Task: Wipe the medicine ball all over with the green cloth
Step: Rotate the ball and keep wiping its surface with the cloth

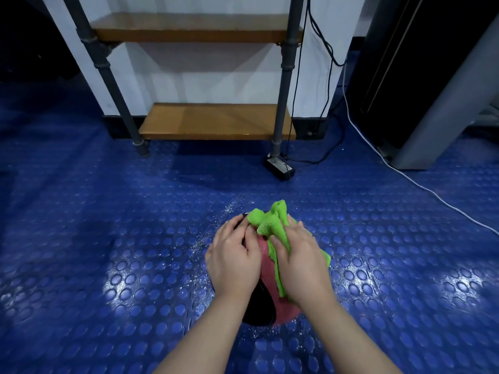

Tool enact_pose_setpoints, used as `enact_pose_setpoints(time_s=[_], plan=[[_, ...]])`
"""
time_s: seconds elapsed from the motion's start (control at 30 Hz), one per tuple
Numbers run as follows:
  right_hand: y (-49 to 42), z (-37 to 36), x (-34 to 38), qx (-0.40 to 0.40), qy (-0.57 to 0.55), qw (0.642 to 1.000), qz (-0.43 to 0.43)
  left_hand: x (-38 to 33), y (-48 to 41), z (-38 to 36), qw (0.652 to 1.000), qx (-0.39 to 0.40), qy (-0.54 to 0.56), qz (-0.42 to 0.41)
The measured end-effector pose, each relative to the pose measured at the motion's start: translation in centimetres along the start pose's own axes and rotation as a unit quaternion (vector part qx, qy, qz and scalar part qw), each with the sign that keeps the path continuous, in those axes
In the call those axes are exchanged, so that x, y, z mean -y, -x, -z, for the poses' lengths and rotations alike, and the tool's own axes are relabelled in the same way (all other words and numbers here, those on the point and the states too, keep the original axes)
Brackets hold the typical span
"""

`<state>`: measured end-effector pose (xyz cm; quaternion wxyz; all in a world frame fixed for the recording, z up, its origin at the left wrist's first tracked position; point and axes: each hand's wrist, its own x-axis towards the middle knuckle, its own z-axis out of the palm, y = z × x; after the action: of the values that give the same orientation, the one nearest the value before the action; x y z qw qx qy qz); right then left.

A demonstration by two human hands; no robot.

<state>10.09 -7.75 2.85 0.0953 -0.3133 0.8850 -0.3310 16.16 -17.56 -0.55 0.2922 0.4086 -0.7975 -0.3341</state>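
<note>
Blue studded floor [108,238]; two-tier wooden pipe-frame shelf [216,121] against white wall [216,82]; cables [329,103] at right.

A wooden shelf rack [216,121] stands on blue studded flooring [108,238], cables [332,141] just beside it.
</note>
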Motion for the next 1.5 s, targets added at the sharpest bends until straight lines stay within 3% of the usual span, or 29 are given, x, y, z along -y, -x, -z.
enact_pose_setpoints(time_s=[0.13, 0.37, 0.53, 0.83, 1.17, 1.27, 1.3, 1.4, 1.43, 1.5], plan=[[-1.8, 0.6, -0.3, 0.009, 0.004, 1.0, 0.003, 0.1, -0.2, 0.0, 1.0, 0.012, 0.006, -0.008], [-5.9, 2.0, -1.1, 0.062, -0.026, 0.987, -0.149, 0.1, 0.2, 0.0, 0.999, 0.018, 0.015, -0.033], [-7.9, 1.8, -3.2, 0.091, -0.089, 0.973, -0.194, 1.0, 0.2, 0.5, 0.998, 0.025, 0.053, -0.021], [-6.3, -0.5, -5.9, 0.04, -0.189, 0.962, -0.192, 4.2, -0.2, 2.4, 0.982, 0.033, 0.187, 0.021], [-4.2, 1.2, -7.3, 0.016, -0.163, 0.958, -0.236, 4.0, -1.1, 2.5, 0.982, 0.044, 0.176, 0.045], [-2.6, 2.1, -4.8, -0.083, -0.246, 0.943, -0.207, 3.9, -1.6, 2.1, 0.983, 0.035, 0.167, 0.062], [-1.7, 1.8, -3.4, -0.082, -0.251, 0.948, -0.175, 3.7, -1.9, 1.8, 0.984, 0.032, 0.161, 0.065], [0.8, -1.2, -0.6, -0.004, -0.089, 0.994, -0.062, 3.3, -2.4, 1.3, 0.988, 0.029, 0.139, 0.063], [1.1, -2.2, -0.6, -0.022, -0.045, 0.998, -0.036, 3.2, -2.4, 1.2, 0.988, 0.029, 0.136, 0.065], [0.9, -2.9, -0.9, -0.064, -0.057, 0.995, -0.043, 3.2, -2.3, 1.1, 0.987, 0.027, 0.142, 0.065]])
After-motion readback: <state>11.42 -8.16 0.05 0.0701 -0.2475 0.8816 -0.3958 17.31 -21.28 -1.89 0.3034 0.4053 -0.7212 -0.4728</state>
